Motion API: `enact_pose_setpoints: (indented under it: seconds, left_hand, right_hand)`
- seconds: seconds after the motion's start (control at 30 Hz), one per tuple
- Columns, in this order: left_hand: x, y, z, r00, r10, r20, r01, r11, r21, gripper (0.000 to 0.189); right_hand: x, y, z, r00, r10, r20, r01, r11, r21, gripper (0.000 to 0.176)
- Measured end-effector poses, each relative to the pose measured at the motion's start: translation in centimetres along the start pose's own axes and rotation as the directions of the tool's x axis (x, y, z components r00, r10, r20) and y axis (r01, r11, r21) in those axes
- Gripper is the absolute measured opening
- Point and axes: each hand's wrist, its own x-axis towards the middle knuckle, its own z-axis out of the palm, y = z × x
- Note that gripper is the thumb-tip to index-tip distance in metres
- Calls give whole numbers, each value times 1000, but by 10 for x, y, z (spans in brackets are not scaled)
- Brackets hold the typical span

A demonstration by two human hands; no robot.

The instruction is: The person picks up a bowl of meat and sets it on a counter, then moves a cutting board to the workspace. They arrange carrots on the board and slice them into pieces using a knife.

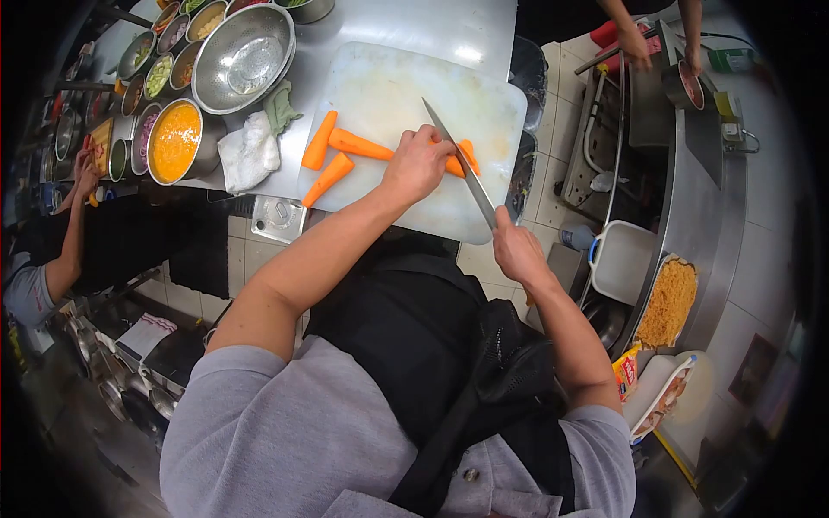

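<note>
My right hand [518, 250] grips the handle of a chef's knife [477, 192], its long blade slanting away over the white cutting board [389, 78]. Under my left hand [418, 164], with fingers curled, a peeled carrot [363, 145] is held against the board. The blade lies across the carrot just right of those fingers, and an orange carrot piece [469, 154] shows beyond it. Two more carrots, one upper [319, 141] and one lower [328, 180], rest at the board's left side. My fingers hide part of the held carrot.
Left of the board are a white cloth [249, 154], a steel colander [242, 60], a pot of orange liquid [175, 138] and several bowls of chopped vegetables. One person's hand [86, 173] works at far left; another's [635, 47] is near the sink at upper right.
</note>
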Motion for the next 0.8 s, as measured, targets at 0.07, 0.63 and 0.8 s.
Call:
enact_pose_setpoints:
  seconds: [0.07,0.63,0.8]
  left_hand:
    - [-1,-1,-1,1000,1,-13,-2,1000,-15,20]
    - [-1,-6,2,993,25,-115,-35,996,-83,23]
    - [-2,-6,-1,996,-44,-80,33,991,-133,23]
  right_hand:
    - [-16,0,-5,1000,11,-6,-11,1000,-10,15]
    - [11,0,5,1000,-13,8,13,999,-38,16]
    - [-24,-6,-13,1000,-3,14,3,1000,3,17]
